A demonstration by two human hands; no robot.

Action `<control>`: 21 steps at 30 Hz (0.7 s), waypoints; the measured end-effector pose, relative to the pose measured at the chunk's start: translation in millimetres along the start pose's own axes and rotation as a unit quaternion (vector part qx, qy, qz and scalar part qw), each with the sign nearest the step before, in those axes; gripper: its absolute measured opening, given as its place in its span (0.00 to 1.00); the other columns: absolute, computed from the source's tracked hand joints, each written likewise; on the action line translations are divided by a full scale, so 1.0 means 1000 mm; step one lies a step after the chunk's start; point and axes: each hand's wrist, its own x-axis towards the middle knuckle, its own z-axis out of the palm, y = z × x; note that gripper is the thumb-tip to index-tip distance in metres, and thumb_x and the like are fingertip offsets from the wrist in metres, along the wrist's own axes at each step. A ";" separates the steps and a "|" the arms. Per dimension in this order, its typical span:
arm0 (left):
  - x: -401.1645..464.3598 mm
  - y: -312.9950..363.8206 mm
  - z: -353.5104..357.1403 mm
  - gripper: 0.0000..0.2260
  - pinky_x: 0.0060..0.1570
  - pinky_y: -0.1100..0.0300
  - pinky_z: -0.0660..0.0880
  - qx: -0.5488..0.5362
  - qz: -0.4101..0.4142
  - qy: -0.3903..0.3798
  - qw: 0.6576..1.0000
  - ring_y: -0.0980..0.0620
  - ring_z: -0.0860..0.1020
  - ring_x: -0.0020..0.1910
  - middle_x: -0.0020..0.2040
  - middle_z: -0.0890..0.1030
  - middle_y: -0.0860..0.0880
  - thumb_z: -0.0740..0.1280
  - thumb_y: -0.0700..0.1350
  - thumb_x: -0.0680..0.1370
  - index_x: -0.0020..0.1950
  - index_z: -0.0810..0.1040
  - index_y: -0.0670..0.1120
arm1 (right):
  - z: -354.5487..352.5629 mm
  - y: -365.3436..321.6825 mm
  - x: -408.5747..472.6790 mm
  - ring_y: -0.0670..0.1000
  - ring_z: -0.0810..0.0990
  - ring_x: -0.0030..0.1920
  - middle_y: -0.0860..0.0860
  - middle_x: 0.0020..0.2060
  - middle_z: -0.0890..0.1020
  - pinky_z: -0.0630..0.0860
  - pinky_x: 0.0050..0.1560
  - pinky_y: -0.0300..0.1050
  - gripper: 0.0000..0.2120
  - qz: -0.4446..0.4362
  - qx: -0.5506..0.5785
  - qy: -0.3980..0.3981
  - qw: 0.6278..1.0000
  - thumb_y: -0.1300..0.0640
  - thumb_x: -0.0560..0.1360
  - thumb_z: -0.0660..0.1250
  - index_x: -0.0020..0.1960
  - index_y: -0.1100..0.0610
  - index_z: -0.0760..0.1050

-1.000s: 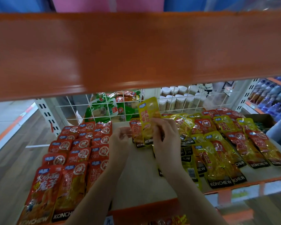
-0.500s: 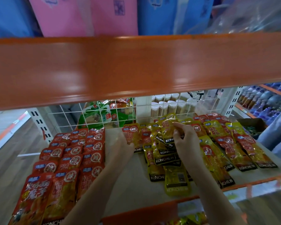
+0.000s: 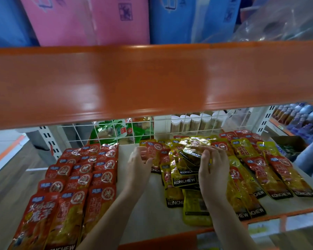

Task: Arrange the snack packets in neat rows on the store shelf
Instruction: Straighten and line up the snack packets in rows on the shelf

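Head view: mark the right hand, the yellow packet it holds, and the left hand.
right hand [image 3: 212,170], head view, back of the hand.
yellow packet [image 3: 193,147], head view, its crinkled upper face.
left hand [image 3: 137,164], head view, back of the hand.

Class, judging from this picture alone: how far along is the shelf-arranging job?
Done: the red packets lie in tidy overlapping rows on the left of the shelf. In hand: the right hand pinches a yellow packet over the middle heap; the left hand touches a red-and-yellow packet. Left: the jumbled yellow pile needs straightening.

Right hand [image 3: 213,170] pinches yellow packet [image 3: 193,150]; left hand [image 3: 138,165] touches red-yellow packet [image 3: 153,154].
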 end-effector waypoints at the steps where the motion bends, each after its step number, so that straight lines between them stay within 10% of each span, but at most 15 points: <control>1: 0.001 0.000 0.001 0.13 0.42 0.66 0.75 -0.010 -0.002 -0.001 1.000 0.56 0.77 0.46 0.50 0.78 0.48 0.70 0.35 0.73 0.55 0.74 0.45 | -0.001 0.000 0.000 0.52 0.74 0.47 0.54 0.46 0.77 0.73 0.45 0.50 0.20 -0.006 0.004 0.009 1.000 0.51 0.79 0.51 0.49 0.62 0.77; 8: 0.001 -0.002 -0.005 0.15 0.41 0.62 0.76 -0.105 -0.090 -0.050 0.989 0.50 0.81 0.43 0.45 0.81 0.45 0.71 0.36 0.73 0.57 0.72 0.43 | -0.008 -0.007 0.003 0.51 0.74 0.44 0.50 0.44 0.74 0.74 0.44 0.54 0.17 -0.030 0.054 0.034 0.997 0.55 0.80 0.51 0.47 0.62 0.76; 15: 0.003 -0.001 -0.016 0.13 0.40 0.65 0.78 -0.100 -0.101 -0.056 0.988 0.52 0.81 0.42 0.45 0.82 0.44 0.69 0.34 0.74 0.57 0.74 0.41 | -0.017 -0.036 0.009 0.46 0.74 0.45 0.50 0.43 0.75 0.70 0.45 0.35 0.13 -0.058 0.105 -0.018 0.993 0.57 0.78 0.53 0.49 0.58 0.75; 21: 0.005 0.004 -0.043 0.13 0.39 0.60 0.80 -0.157 -0.118 -0.041 0.980 0.50 0.81 0.42 0.44 0.81 0.43 0.68 0.34 0.74 0.58 0.76 0.37 | 0.011 -0.073 0.006 0.42 0.74 0.46 0.47 0.49 0.76 0.71 0.46 0.33 0.10 -0.031 0.048 -0.293 0.955 0.55 0.79 0.59 0.57 0.54 0.75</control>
